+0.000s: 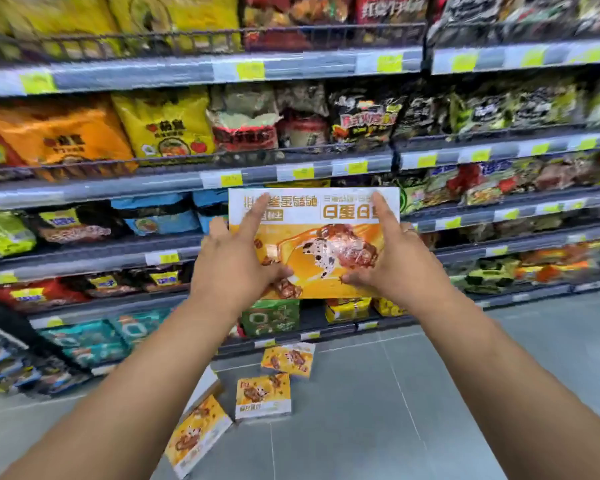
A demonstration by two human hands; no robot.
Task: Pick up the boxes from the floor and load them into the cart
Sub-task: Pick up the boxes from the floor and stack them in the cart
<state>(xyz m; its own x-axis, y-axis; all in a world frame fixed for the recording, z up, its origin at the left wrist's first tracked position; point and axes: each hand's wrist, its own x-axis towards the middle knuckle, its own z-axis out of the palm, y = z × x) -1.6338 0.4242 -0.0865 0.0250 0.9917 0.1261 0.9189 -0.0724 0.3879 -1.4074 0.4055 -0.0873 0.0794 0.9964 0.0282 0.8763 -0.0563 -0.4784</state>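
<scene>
Near view: the left hand (236, 261) and right hand (392, 258) grip the held box (312, 237) by its two short sides, thumbs and forefingers pressed on the printed face, which reads upside down. The carton is judged light and stiff, its glossy skin liable to slip, so a two-sided hold at the edges suits it. Below, the floor boxes (262, 396) lie tumbled on the grey floor (465, 375) — some tilted. Beyond — shelves (291, 67) of snack packets. No cart is in view.

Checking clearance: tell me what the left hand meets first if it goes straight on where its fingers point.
Left hand grips the held box, so that first; beyond, likely the shelf packets, depth unclear.
</scene>
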